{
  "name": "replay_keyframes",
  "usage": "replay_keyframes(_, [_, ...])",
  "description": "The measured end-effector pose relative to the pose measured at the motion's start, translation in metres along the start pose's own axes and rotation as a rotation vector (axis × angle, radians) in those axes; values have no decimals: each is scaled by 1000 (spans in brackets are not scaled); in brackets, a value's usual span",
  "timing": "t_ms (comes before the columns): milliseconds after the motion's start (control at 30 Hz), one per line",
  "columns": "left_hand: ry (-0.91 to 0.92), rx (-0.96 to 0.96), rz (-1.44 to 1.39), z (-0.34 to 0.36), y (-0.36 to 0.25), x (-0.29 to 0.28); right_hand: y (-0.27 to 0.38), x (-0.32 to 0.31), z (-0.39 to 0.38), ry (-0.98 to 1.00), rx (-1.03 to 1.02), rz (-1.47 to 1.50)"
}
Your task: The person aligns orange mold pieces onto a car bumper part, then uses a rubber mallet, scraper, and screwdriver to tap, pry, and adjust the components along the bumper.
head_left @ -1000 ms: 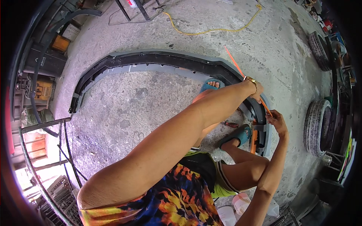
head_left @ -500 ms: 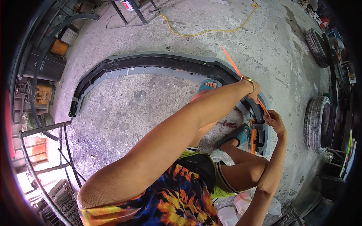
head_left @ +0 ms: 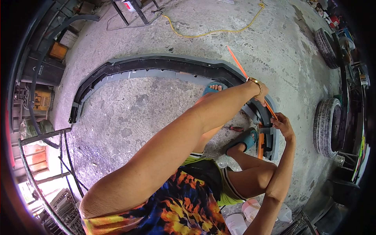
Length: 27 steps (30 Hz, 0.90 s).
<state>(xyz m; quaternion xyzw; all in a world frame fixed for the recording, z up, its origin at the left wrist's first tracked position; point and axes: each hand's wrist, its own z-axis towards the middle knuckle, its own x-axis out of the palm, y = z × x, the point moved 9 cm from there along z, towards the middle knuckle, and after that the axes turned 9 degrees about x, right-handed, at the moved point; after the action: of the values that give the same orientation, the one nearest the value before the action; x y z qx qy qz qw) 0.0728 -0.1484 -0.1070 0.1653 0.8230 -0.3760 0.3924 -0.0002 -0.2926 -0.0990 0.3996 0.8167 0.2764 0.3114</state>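
1. Black box (head_left: 45,73), left: pale lettering and a small angular mark, too small to read.
2. Yellow case (head_left: 42,100), left, nearer: dark print, illegible.
3. Can (head_left: 128,5), far side: red-and-white label, wording unreadable.

The stained concrete floor (head_left: 129,102) is brightly lit at left, beside a dark frame (head_left: 46,135); tyres (head_left: 323,129) are seen at right.

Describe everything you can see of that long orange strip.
The orange strip is long, thin and nearly straight, with a narrow far tip; it looks like plastic, though I can't be sure. It slants over the right part of the curved black-and-grey bumper piece. The left hand grips its middle; the right hand pinches its near end. Whether it touches the bumper piece is unclear.
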Motion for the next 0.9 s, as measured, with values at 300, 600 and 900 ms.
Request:
replay_keyframes(300, [-14, 4, -8, -4, 4, -1, 4, 4, 3, 18, -44, -15])
replay_keyframes(600, [-102, 32, 42, -11, -11, -12, -5, -5, -6, -18, -2, -8])
replay_keyframes(900, [-24, 79, -117, -18, -4, -14, -5, -14, 10, -79, -17, -121])
